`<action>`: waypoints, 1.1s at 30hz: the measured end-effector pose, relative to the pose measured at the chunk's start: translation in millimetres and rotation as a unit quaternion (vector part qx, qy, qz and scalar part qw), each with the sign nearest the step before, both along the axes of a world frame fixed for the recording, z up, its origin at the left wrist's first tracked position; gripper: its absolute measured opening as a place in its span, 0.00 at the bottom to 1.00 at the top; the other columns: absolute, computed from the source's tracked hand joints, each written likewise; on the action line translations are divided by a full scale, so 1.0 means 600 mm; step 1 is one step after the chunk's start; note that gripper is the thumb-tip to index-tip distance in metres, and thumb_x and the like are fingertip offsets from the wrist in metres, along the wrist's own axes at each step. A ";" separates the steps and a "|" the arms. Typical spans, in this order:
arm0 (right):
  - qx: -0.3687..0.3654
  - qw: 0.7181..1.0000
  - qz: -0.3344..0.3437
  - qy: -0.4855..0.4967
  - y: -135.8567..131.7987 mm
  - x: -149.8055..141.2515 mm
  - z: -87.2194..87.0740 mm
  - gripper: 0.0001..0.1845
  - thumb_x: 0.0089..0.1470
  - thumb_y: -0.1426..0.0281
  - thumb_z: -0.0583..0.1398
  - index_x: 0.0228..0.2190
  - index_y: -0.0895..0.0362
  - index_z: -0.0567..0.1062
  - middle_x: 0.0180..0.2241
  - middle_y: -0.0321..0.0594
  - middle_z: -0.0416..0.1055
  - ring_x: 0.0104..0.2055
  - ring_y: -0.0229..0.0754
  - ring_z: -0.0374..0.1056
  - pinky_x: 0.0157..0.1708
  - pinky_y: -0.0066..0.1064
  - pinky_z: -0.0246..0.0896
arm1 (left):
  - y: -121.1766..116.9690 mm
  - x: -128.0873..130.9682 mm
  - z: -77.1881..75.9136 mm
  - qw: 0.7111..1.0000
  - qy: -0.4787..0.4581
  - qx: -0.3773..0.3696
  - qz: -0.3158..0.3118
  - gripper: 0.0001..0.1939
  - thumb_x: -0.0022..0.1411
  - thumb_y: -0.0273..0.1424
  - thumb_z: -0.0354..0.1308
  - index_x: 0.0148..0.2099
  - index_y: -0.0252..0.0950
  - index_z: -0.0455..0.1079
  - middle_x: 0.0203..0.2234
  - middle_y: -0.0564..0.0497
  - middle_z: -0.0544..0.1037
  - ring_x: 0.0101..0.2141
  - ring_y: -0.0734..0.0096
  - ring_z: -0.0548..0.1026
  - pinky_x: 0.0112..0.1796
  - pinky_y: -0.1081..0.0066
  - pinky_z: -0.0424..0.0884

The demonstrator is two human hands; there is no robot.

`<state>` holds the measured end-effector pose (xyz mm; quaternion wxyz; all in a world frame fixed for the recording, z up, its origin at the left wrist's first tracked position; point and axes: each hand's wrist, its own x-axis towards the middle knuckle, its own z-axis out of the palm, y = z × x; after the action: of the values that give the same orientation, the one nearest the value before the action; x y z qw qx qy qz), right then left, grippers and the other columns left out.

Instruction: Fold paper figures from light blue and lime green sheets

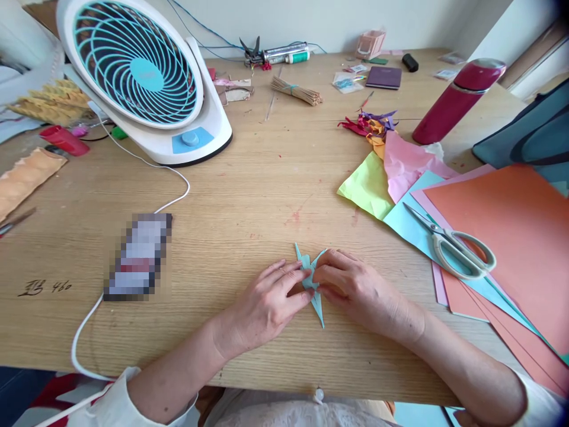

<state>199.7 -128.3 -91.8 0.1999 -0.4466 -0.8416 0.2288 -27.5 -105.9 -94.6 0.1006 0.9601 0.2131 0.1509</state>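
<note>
Blue folded paper (pixel 310 284) sat near the front edge of the table (pixel 249 207), left hand (pixel 275 296) holding it, thumb and fingertips slightly apart, right hand (pixel 355 287) kinda curled, pinching it. Scissors (pixel 457 247) lay toward the right edge, fan (pixel 146 74) toward the far left corner.

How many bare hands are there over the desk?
2: the left hand, on the left side of the folded light-blue paper, and the right hand, on its right side. No others show.

From my head (near my left grip (pixel 271 296) and right grip (pixel 358 284)), the camera faces forward and down across the counter (pixel 249 193) to the wall (pixel 338 24)
</note>
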 end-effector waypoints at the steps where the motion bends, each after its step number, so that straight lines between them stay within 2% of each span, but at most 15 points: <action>1: 0.013 1.000 0.010 -0.003 -0.001 0.001 -0.002 0.07 0.61 0.76 0.57 0.38 0.56 0.75 0.41 0.44 0.70 0.42 0.43 0.67 0.42 0.35 0.65 | 0.000 -0.002 -0.001 1.000 0.005 0.000 -0.005 0.14 0.68 0.25 0.52 0.53 0.39 0.72 0.52 0.44 0.75 0.57 0.58 0.70 0.58 0.53 0.68; 5: 0.106 0.990 0.084 -0.041 -0.007 0.011 -0.004 0.12 0.65 0.76 0.52 0.39 0.59 0.76 0.43 0.49 0.73 0.44 0.46 0.68 0.43 0.39 0.66 | 0.001 -0.011 -0.005 1.000 0.018 -0.005 -0.024 0.17 0.68 0.23 0.51 0.57 0.37 0.69 0.59 0.42 0.71 0.63 0.56 0.64 0.60 0.50 0.65; 8: 0.158 0.976 0.138 -0.061 -0.015 0.026 -0.001 0.17 0.66 0.78 0.48 0.43 0.61 0.75 0.45 0.54 0.74 0.46 0.48 0.70 0.42 0.42 0.67 | 0.004 -0.015 -0.006 0.999 0.014 -0.014 -0.041 0.17 0.68 0.22 0.50 0.56 0.36 0.69 0.60 0.40 0.69 0.63 0.56 0.63 0.60 0.51 0.65; 11: 0.158 0.972 0.162 -0.067 -0.023 0.041 0.003 0.18 0.65 0.77 0.48 0.49 0.61 0.74 0.53 0.58 0.72 0.53 0.51 0.70 0.45 0.45 0.68 | 0.007 -0.018 -0.005 0.998 0.017 -0.020 -0.048 0.16 0.68 0.21 0.51 0.54 0.38 0.71 0.60 0.41 0.69 0.62 0.57 0.64 0.60 0.52 0.65; 15: 0.147 0.969 0.177 -0.094 -0.029 0.050 0.003 0.19 0.65 0.77 0.48 0.50 0.61 0.73 0.57 0.59 0.68 0.56 0.52 0.68 0.47 0.47 0.68 | 0.008 -0.020 -0.005 0.998 0.019 -0.023 -0.054 0.15 0.68 0.22 0.51 0.52 0.39 0.71 0.61 0.41 0.67 0.63 0.56 0.62 0.60 0.51 0.65; 18: 0.154 0.971 0.161 -0.090 -0.030 0.048 -0.003 0.17 0.66 0.77 0.48 0.49 0.61 0.73 0.56 0.58 0.69 0.54 0.51 0.69 0.47 0.46 0.68 | 0.007 -0.018 -0.007 0.999 0.014 -0.025 -0.045 0.15 0.67 0.20 0.51 0.52 0.38 0.70 0.60 0.41 0.68 0.63 0.57 0.63 0.60 0.51 0.65; 21: 0.170 0.974 0.131 -0.067 -0.028 0.041 -0.009 0.16 0.66 0.76 0.49 0.46 0.59 0.74 0.52 0.55 0.72 0.48 0.47 0.72 0.45 0.44 0.68 | 0.008 -0.011 -0.010 0.999 -0.006 -0.019 -0.025 0.14 0.66 0.20 0.52 0.52 0.37 0.70 0.57 0.43 0.72 0.61 0.59 0.65 0.59 0.54 0.67; 27: 0.207 0.969 0.105 -0.083 -0.018 0.025 -0.012 0.17 0.66 0.77 0.48 0.43 0.57 0.75 0.40 0.49 0.76 0.38 0.44 0.72 0.34 0.37 0.64 | 0.022 0.005 -0.011 0.999 -0.006 0.017 -0.031 0.09 0.69 0.24 0.52 0.48 0.35 0.71 0.48 0.43 0.76 0.53 0.60 0.72 0.52 0.59 0.72; 33: 0.224 0.970 0.069 -0.059 -0.017 0.010 -0.023 0.14 0.66 0.76 0.50 0.38 0.58 0.75 0.40 0.47 0.76 0.39 0.43 0.71 0.35 0.35 0.63 | 0.028 0.012 -0.009 0.999 -0.023 0.017 -0.023 0.07 0.69 0.28 0.53 0.47 0.34 0.70 0.46 0.44 0.77 0.50 0.59 0.73 0.50 0.59 0.72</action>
<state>205.4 -138.7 -105.7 0.2282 -0.3439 -0.9106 0.0208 -20.0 -88.8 -100.2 0.0928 0.9625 0.1855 0.1747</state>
